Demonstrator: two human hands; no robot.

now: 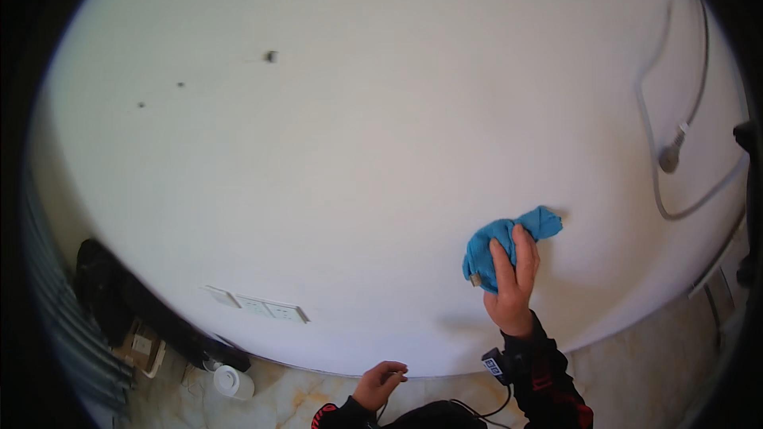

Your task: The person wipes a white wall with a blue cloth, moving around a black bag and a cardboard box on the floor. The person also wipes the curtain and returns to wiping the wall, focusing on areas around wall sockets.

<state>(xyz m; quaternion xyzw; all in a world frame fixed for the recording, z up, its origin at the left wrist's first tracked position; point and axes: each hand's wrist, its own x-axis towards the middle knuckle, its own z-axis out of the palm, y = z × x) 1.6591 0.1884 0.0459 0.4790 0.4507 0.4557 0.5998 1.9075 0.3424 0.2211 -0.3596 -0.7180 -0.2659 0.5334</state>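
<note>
My right hand (513, 282) presses a crumpled blue cloth (486, 248) flat to the white wall (358, 151), its fingers spread over the bunched fabric. One end of the cloth sticks out to the upper right, and a small tan tag shows at its lower left corner. Low in front of the wall, my left hand (380, 385) is curled, thumb and fingertips close together. Whatever lies between those fingertips, if anything, is too small to name. A small dark box with a cable (494, 365) sits at my right wrist.
Wall sockets (270, 310) sit low at left. Grey cables and a plug (671, 155) hang at right. Dark marks (271, 56) dot the upper wall. A white cylinder (233, 382), a cardboard box (141, 347) and a grey-blue curtain (60, 294) stand lower left, above marbled floor (294, 397).
</note>
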